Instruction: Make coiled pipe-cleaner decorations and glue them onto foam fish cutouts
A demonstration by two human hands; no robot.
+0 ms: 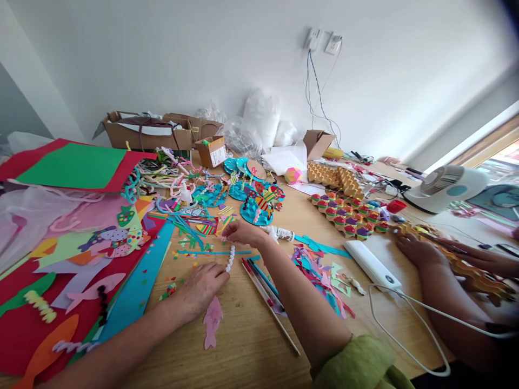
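Note:
Thumb and fingers of my left hand [205, 283] close on the lower end of a curled white pipe cleaner [231, 258]. Just below that hand a pink paper fish [213, 322] lies flat on the table. My right hand [244, 233] reaches farther out, its fingers pinched together over the paper bits; whatever sits between the fingertips is too small to make out. Beyond it, blue round plates [256, 213] carry decorated paper fish. Thin blue paper strips [188, 229] lie left of my right hand. Red and blue pens [259, 286] rest beneath my right forearm.
Coloured paper sheets and fish cover the left side, under a green sheet [73, 166]. Paper scraps [314, 270], a white power bank [373, 265] with a cable, and painted egg trays [344, 213] lie right. A co-worker's hand [421, 251] is beside a fan [446, 186].

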